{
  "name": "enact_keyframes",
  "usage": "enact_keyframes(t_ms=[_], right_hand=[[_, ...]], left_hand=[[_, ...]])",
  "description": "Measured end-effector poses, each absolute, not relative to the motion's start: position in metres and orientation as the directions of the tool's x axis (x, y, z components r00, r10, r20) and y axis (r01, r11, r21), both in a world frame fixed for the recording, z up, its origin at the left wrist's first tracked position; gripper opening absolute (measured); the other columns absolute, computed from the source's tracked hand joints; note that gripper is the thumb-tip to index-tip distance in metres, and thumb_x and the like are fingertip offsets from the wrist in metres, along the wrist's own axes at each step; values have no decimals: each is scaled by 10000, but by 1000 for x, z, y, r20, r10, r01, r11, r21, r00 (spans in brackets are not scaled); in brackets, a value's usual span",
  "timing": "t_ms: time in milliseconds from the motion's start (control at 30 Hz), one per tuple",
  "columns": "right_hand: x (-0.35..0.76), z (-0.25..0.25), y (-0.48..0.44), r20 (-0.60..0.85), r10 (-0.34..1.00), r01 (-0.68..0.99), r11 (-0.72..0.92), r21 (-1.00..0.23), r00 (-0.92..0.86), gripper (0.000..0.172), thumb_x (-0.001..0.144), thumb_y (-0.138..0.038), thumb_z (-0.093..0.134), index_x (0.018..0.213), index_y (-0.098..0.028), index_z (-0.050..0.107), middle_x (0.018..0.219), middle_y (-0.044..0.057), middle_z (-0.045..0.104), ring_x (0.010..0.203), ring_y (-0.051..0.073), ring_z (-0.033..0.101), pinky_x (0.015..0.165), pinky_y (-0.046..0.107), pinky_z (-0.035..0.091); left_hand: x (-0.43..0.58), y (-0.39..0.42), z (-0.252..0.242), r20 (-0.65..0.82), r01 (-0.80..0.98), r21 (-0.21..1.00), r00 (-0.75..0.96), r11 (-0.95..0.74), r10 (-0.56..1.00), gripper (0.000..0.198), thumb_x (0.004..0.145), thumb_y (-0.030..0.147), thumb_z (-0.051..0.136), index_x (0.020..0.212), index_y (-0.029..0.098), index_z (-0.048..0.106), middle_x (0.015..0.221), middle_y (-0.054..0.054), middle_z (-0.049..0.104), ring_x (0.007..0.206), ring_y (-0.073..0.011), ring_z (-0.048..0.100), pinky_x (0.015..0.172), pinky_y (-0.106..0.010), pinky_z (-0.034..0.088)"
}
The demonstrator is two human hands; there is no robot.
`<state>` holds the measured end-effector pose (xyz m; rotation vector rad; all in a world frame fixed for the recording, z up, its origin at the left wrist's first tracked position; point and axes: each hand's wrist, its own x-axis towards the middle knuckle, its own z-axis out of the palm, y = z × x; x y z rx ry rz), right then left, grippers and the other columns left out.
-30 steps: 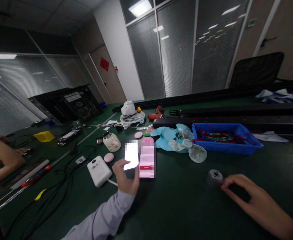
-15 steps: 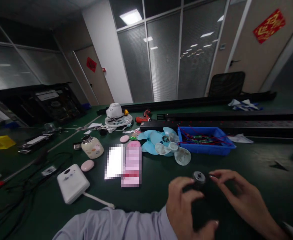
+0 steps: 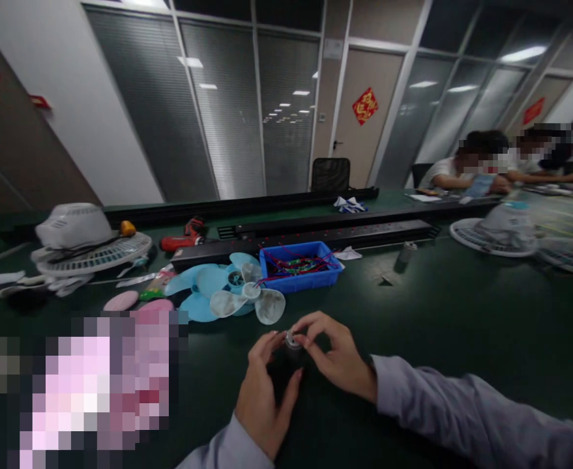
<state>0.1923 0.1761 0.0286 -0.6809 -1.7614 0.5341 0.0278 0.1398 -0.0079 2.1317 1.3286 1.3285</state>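
Note:
A small round metal part [image 3: 293, 340] with a silver top and a darker lower body is between my hands, low in the middle of the view. My left hand [image 3: 268, 397] curves around its left side, fingertips against the rim and thumb lower down near its base. From the right, my right hand [image 3: 334, 352] reaches over the top, thumb and index finger pinched close at the part's centre. Whatever lies between those fingertips is too small to make out. Light blue fan blades [image 3: 205, 293] and a translucent grey fan blade [image 3: 269, 306] lie just behind.
Behind the hands, a blue tray [image 3: 303, 281] holds wires and green boards. A red drill [image 3: 183, 241] and a white fan [image 3: 78, 228] are at the left, with a long black bar [image 3: 315, 238] across the green table [image 3: 442, 312]. People sit at the far right.
The view has swung right, bringing seated people and more fans into sight. My right hand has come from beside the round part onto its top; my left hand stays around it.

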Motion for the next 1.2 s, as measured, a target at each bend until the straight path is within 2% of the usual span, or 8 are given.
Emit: enact_keyframes(t_ms=[333,500,600,700,800,1000,1100,1200], right_hand=[[194,34,175,690,670,225,742,-631,-275,128,862,-98,557,819,-219,561,918,48,666,869,175,651,773,322,538],[197,32,172,630,710,249,702,-667,-314,132,876,-104,541,817,-220,563,947,51,658,879,183,646,766,323,530],[202,25,177,611,716,282,697,-660,-339,117,879,-124,546,837,-232,566,986,45,651,905,192,643,775,324,522],[205,18,183,611,702,293,710,-641,-366,109,863,-135,565,842,-242,565,1002,38,649,904,193,650,766,311,531],[208,15,184,629,685,293,727,-621,-367,97,857,-156,568,827,-248,564,995,36,655,898,196,659,754,306,547],[210,14,183,591,720,360,694,-623,-364,58,858,-226,577,806,-248,590,1019,45,678,907,218,678,757,321,576],[210,13,185,594,722,365,692,-623,-355,77,850,-255,591,774,-246,596,1001,46,690,896,227,687,752,323,584],[211,13,186,600,718,364,696,-619,-353,76,849,-271,599,777,-245,596,1000,47,692,898,229,690,753,319,589]], left_hand=[[23,140,-15,614,656,446,271,-609,742,633,824,230,573,1369,160,259,1227,-193,556,1088,-300,628,820,-451,588],[-11,110,9,704,752,249,292,-610,647,505,791,122,579,1240,215,368,1344,-161,524,1257,-277,502,932,-467,500],[-72,93,17,784,904,123,163,-408,599,442,752,110,626,1113,253,416,1295,-111,574,1187,-269,549,907,-456,466],[-148,78,15,807,996,38,18,-83,590,533,717,179,661,1180,223,402,1239,-133,600,1155,-310,556,909,-484,435],[-199,69,7,788,981,-22,-100,191,607,605,735,178,620,1291,187,382,1199,-141,623,1138,-334,559,933,-499,386],[-200,69,2,711,963,-71,-134,260,690,427,760,116,520,1179,189,548,1196,-130,644,971,-287,647,932,-468,329],[-192,70,5,670,973,-43,-141,228,729,418,747,99,491,1148,196,556,1209,-112,654,956,-268,656,918,-446,340],[-194,74,5,706,976,30,-173,215,687,468,753,107,493,1209,208,517,1218,-103,651,977,-275,650,941,-461,344]])
